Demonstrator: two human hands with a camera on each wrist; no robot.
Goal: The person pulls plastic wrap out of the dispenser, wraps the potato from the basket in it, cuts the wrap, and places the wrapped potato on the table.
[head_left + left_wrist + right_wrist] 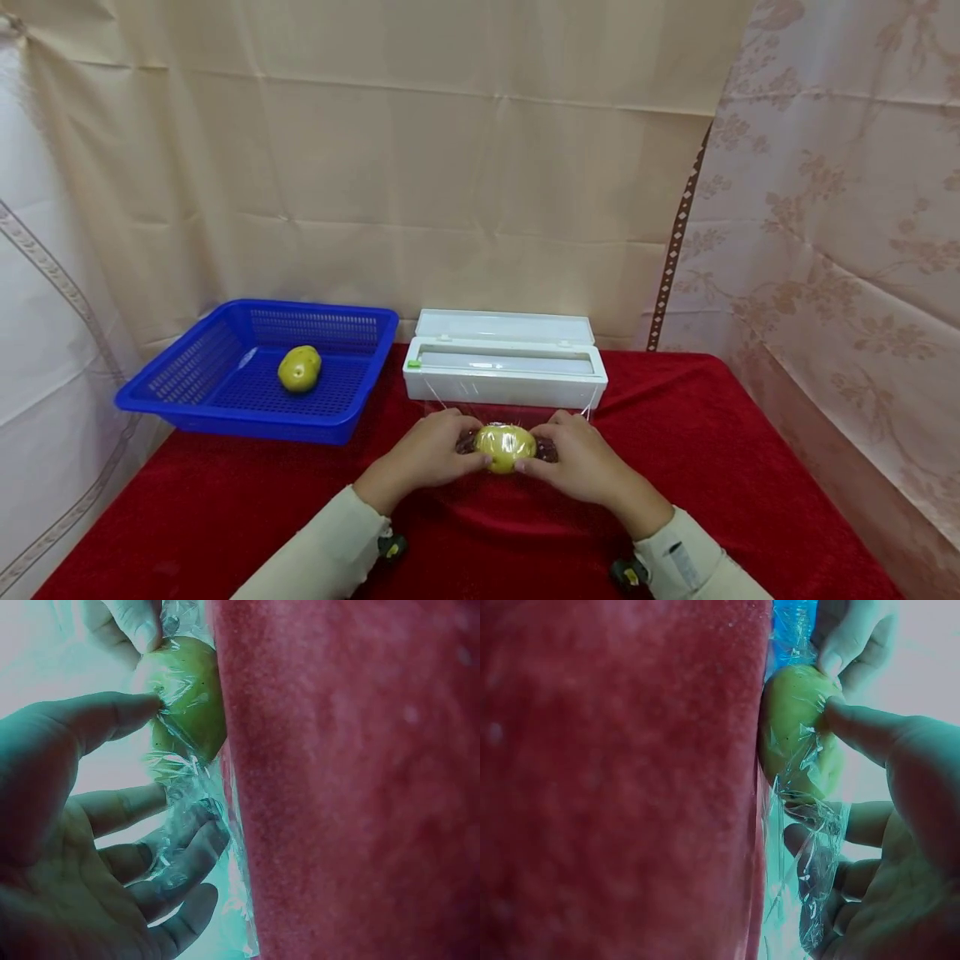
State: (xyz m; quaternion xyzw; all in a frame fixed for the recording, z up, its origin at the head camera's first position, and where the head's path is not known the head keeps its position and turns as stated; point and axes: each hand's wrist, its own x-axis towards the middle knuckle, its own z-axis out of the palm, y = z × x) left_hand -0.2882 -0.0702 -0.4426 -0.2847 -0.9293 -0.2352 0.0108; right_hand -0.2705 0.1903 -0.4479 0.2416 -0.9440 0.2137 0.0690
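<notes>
A yellow potato (506, 447) under clear cling film (178, 851) rests on the red cloth, in front of the cling film box (504, 385). My left hand (435, 450) holds its left end, the thumb (124, 716) on the potato and the other fingers in the gathered film. On the opposite end my right hand (581, 458) grips likewise, its thumb (866, 729) against the potato and its fingers behind crumpled film (817, 866). From the hands, the film stretches back to the box front. The potato's underside is hidden.
A blue plastic basket (247, 421) stands at the back left with another potato (300, 369) inside. The box lid (504, 326) is raised at the back, close to the beige curtain (465, 167). Red velvet cloth (735, 500) covers the table.
</notes>
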